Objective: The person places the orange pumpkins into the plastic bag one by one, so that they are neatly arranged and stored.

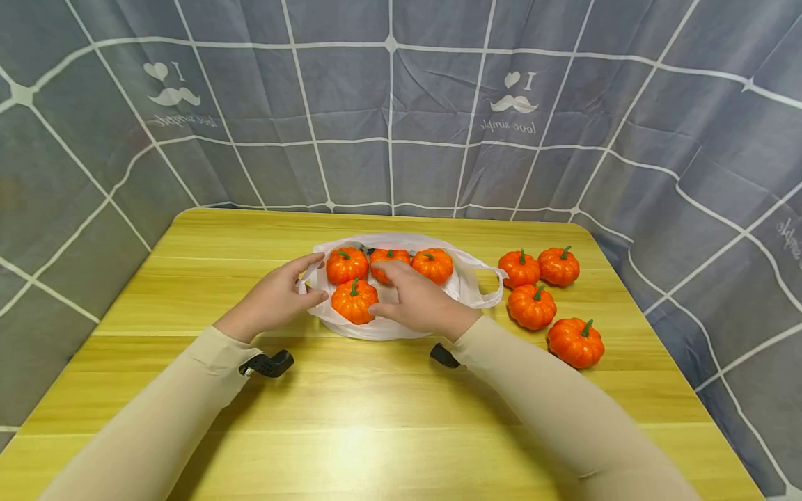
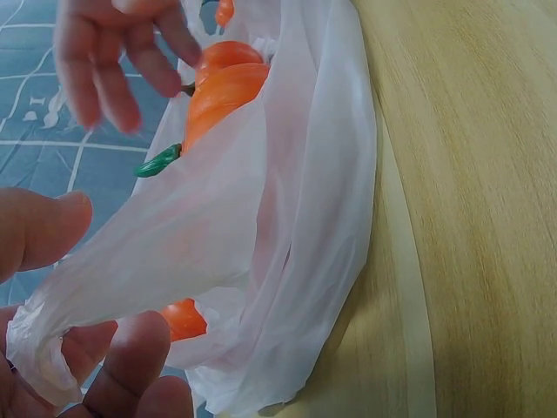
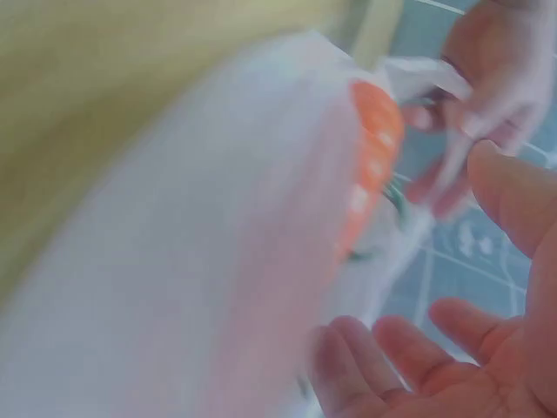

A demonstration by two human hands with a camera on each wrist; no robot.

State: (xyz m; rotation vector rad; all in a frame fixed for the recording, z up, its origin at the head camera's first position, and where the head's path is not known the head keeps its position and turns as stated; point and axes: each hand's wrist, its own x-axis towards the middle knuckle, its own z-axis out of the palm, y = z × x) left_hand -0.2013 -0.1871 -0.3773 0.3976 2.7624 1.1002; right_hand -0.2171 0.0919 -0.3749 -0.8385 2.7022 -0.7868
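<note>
A white plastic bag (image 1: 388, 331) lies on the table with its mouth spread, and several small orange pumpkins (image 1: 354, 303) with green stems sit inside. At the bag's left side is my left hand (image 1: 276, 299), thumb and fingers apart. The left wrist view has the bag's handle (image 2: 43, 348) looped over those fingers, with the thumb clear of it. Over the bag's mouth reaches my right hand (image 1: 418, 292), its fingers spread and loosely bent, partly covering one pumpkin (image 1: 388, 256). Nothing is visible in its grasp.
Several more pumpkins (image 1: 532, 306) stand on the table to the right of the bag. The bag's other handle (image 1: 491, 299) stretches toward them. Behind the wooden table (image 1: 351, 431) hangs a grey checked curtain (image 1: 438, 90), which also runs along both sides.
</note>
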